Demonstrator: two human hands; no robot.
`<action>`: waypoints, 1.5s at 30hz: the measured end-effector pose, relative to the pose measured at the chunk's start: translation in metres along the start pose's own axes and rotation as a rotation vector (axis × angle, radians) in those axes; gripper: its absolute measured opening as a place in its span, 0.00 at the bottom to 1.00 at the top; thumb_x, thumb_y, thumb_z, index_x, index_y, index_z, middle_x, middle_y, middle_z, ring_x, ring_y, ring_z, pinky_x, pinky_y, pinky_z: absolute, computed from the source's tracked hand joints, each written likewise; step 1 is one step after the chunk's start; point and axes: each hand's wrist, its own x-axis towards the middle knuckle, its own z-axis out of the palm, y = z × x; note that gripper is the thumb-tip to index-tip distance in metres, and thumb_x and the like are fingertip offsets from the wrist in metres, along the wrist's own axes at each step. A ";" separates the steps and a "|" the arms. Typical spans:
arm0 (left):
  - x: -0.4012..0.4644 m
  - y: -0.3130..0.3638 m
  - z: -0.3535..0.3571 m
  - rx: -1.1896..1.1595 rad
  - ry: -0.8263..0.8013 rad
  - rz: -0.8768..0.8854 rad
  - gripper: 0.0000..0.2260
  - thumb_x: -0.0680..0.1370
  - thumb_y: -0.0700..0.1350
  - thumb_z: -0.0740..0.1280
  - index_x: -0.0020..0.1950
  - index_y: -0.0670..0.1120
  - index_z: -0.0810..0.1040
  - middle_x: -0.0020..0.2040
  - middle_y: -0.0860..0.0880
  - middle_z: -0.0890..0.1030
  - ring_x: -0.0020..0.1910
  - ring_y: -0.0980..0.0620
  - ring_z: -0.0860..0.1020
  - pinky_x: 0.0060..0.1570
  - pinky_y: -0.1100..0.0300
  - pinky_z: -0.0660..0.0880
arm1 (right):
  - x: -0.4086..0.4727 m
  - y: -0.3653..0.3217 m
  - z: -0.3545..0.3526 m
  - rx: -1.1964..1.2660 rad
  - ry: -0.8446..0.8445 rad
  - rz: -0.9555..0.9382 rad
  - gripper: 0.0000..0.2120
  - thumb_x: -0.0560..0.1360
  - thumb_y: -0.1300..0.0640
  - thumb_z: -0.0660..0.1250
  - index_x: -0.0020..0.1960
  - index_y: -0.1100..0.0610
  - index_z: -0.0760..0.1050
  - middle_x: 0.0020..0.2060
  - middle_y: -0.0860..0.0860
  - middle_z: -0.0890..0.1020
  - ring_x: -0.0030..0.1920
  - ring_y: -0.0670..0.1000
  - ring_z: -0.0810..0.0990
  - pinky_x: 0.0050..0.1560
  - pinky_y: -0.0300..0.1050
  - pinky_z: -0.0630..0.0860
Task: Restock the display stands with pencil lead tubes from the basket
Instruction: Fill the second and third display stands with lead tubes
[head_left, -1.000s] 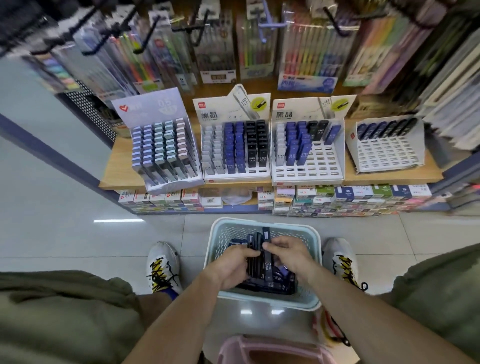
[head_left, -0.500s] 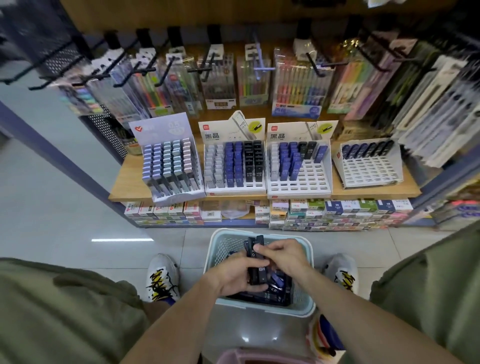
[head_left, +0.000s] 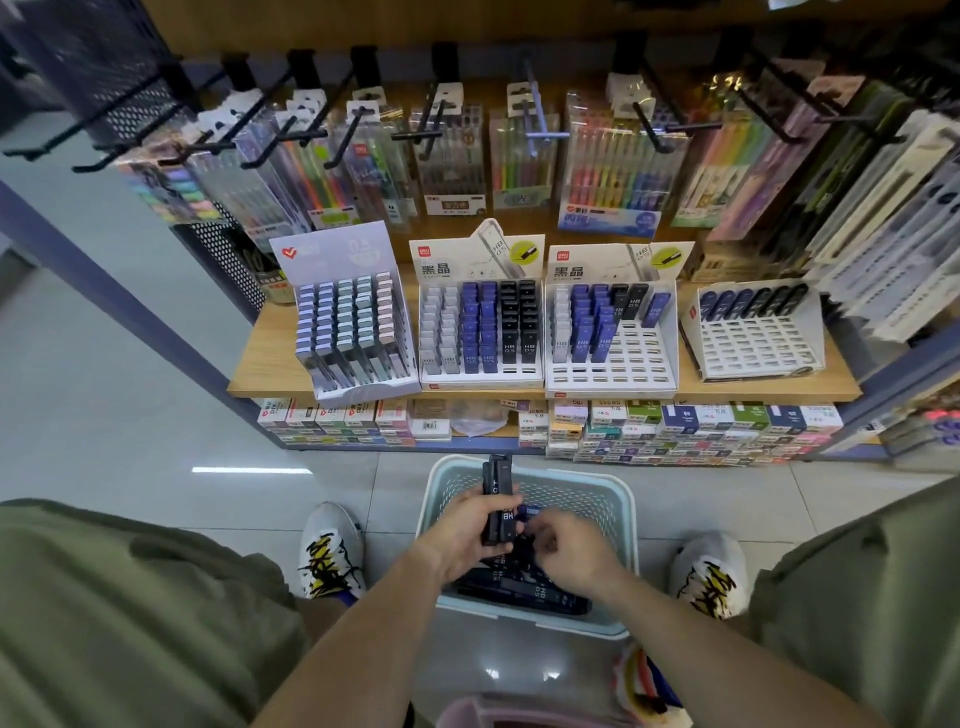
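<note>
Left hand is gripping a bunch of black "HB" lead tubes over the basket, lower center. Right hand is reaching in, grip unclear. Display stands above are reading "HB 0.5".

Packs of coloured pens hang on black hooks above a wooden shelf. Under the shelf, small stacked boxes fill a lower row. The floor is pale glossy tile. Two white sneakers with yellow and black markings stand on it, well apart. A pink container's rim shows at the bottom edge.
</note>
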 end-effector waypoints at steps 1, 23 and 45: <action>0.001 -0.001 -0.001 0.008 0.032 -0.001 0.19 0.75 0.41 0.75 0.65 0.42 0.78 0.46 0.45 0.83 0.42 0.48 0.82 0.41 0.55 0.78 | -0.003 -0.003 0.003 -0.040 -0.132 -0.033 0.19 0.73 0.54 0.72 0.64 0.49 0.78 0.52 0.47 0.83 0.52 0.48 0.81 0.56 0.44 0.79; 0.002 -0.002 0.006 0.081 0.137 0.134 0.13 0.79 0.48 0.73 0.59 0.44 0.78 0.44 0.46 0.86 0.44 0.47 0.86 0.31 0.63 0.74 | 0.003 -0.011 0.015 -0.753 -0.003 -0.290 0.12 0.75 0.68 0.61 0.48 0.55 0.79 0.48 0.57 0.83 0.51 0.60 0.81 0.50 0.48 0.73; -0.012 0.031 0.021 0.158 0.147 0.133 0.10 0.79 0.49 0.73 0.53 0.44 0.80 0.41 0.46 0.85 0.38 0.47 0.84 0.25 0.63 0.67 | 0.013 -0.017 -0.039 -0.344 0.079 -0.148 0.12 0.75 0.54 0.71 0.58 0.51 0.81 0.51 0.52 0.85 0.53 0.55 0.83 0.56 0.49 0.80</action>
